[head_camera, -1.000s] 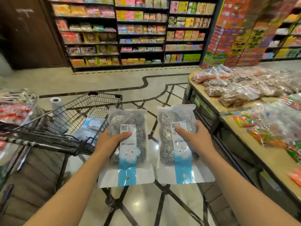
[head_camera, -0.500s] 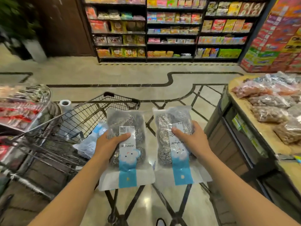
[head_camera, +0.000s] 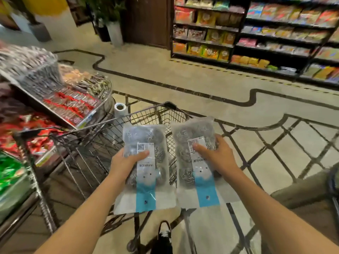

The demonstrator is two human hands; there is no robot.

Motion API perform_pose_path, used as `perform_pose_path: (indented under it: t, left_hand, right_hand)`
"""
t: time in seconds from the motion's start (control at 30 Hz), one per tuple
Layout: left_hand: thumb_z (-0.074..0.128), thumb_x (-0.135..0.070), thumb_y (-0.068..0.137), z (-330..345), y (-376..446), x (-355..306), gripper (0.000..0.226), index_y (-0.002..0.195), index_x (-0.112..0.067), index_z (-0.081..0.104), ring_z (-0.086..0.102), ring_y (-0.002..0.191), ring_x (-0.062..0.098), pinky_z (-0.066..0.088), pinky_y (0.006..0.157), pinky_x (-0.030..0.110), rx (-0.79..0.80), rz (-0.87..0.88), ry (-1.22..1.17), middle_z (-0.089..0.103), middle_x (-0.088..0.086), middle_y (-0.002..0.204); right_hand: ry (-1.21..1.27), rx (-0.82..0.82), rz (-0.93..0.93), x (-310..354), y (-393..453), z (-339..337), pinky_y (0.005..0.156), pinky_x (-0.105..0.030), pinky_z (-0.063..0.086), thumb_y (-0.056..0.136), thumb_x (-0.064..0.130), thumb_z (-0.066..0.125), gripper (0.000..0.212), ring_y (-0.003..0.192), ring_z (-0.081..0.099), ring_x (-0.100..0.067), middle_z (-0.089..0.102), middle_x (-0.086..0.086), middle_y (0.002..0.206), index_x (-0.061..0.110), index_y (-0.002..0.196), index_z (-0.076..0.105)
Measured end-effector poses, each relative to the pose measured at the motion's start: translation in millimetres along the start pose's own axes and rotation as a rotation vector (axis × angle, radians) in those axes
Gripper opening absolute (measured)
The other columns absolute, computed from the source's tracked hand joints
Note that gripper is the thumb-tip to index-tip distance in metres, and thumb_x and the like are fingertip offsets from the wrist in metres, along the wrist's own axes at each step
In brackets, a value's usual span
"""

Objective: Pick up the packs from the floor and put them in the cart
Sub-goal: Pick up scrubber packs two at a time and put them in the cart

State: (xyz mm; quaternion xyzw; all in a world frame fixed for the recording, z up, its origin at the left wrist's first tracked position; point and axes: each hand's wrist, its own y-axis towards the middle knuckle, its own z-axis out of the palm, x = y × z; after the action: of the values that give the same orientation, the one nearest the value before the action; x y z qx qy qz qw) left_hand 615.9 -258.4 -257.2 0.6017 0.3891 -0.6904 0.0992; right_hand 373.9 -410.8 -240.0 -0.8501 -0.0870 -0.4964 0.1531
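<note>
Hands hold one pack each, side by side and not touching. Left hand (head_camera: 126, 163) grips the left pack (head_camera: 145, 167) at its left edge, thumb laid across the white label, fingers hidden behind. Right hand (head_camera: 216, 154) clasps the right pack (head_camera: 197, 164) the same way from its right edge — thumb on the front, the rest out of sight. Both packs show steel scourers through clear plastic, above a blue strip. Left pack hangs over the wire cart (head_camera: 161, 114); right pack sits beside the cart's right rim, over the floor (head_camera: 275, 153). Cart's inside is mostly hidden, blurred — contents unreadable. A shoe (head_camera: 164, 235) shows below.
</note>
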Motion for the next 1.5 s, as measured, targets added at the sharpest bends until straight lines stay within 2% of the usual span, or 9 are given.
perform_pose_path:
  t: [0.23,0.43,0.6,0.7,0.87,0.93,1.03,1.23,1.5]
  left_hand:
    - [0.095,-0.038,0.053,-38,88,0,0.056,0.103,-0.022,0.075,0.076,0.096,0.03,0.058,0.093,0.055,-0.147,-0.02,-0.078,0.08,0.005,0.1]
    - [0.094,-0.022,0.069,-69,144,11,0.04,0.104,-0.021,0.076,0.076,0.097,0.031,0.058,0.093,0.056,-0.241,-0.089,-0.176,0.081,0.005,0.1]
    - [0.091,-0.02,0.072,-82,169,27,0.045,0.113,-0.018,0.074,0.075,0.1,0.03,0.059,0.093,0.053,-0.298,-0.142,-0.24,0.08,0.004,0.105]
    - [0.093,-0.024,0.069,-85,179,43,0.05,0.115,-0.019,0.074,0.075,0.101,0.027,0.058,0.095,0.051,-0.318,-0.171,-0.234,0.08,0.001,0.106]
    - [0.092,-0.021,0.071,-80,187,82,0.047,0.114,-0.02,0.073,0.074,0.101,0.026,0.058,0.094,0.048,-0.401,-0.255,-0.214,0.079,0.002,0.106]
    - [0.092,-0.02,0.071,-77,190,98,0.046,0.113,-0.021,0.072,0.073,0.101,0.024,0.058,0.092,0.043,-0.445,-0.289,-0.192,0.078,0.001,0.105]
    - [0.092,-0.02,0.071,-67,199,120,0.049,0.116,-0.021,0.072,0.073,0.099,0.023,0.059,0.087,0.04,-0.507,-0.337,-0.182,0.078,0.0,0.104]
    - [0.088,-0.02,0.078,-39,234,155,0.046,0.117,-0.027,0.064,0.063,0.086,-0.003,0.048,0.056,0.009,-0.568,-0.379,-0.178,0.069,-0.017,0.098]
    - [0.088,-0.023,0.079,-13,246,195,0.046,0.115,-0.034,0.061,0.06,0.076,-0.01,0.045,0.053,0.007,-0.642,-0.476,-0.079,0.063,-0.024,0.093]
  right_hand:
    - [-0.051,0.139,-0.065,33,94,73,0.072,-0.018,0.047,0.083,0.047,0.084,0.05,0.099,0.064,-0.01,0.066,0.013,0.109,0.03,0.121,0.057]
    - [-0.125,0.229,-0.1,55,154,132,0.078,-0.029,0.049,0.083,0.043,0.085,0.047,0.096,0.066,-0.012,0.066,0.013,0.104,0.032,0.118,0.055]
    - [-0.1,0.27,-0.12,49,186,172,0.067,-0.01,0.048,0.083,0.035,0.087,0.038,0.078,0.065,0.018,0.067,0.024,0.096,0.041,0.106,0.057]
    - [-0.135,0.324,-0.129,34,201,193,0.061,-0.004,0.048,0.084,0.033,0.085,0.043,0.08,0.065,0.012,0.064,0.025,0.098,0.038,0.112,0.052]
    - [-0.238,0.457,-0.056,2,230,218,0.081,-0.036,0.061,0.081,0.04,0.086,0.055,0.089,0.072,-0.009,0.07,0.013,0.101,0.029,0.124,0.055]
    - [-0.259,0.508,-0.025,-12,242,228,0.074,-0.033,0.064,0.082,0.035,0.085,0.054,0.081,0.072,-0.004,0.07,0.011,0.098,0.022,0.125,0.056]
    - [-0.315,0.559,-0.027,-30,262,244,0.058,-0.012,0.051,0.084,0.038,0.083,0.05,0.075,0.064,0.006,0.067,0.015,0.095,0.025,0.121,0.053]
    - [-0.368,0.628,0.019,-82,296,283,0.09,-0.045,0.061,0.08,0.05,0.084,0.072,0.094,0.072,-0.015,0.072,0.006,0.112,0.023,0.14,0.054]
    - [-0.447,0.699,0.11,-132,295,304,0.102,-0.047,0.056,0.071,0.07,0.08,0.092,0.111,0.069,-0.023,0.072,0.003,0.123,0.027,0.146,0.049]
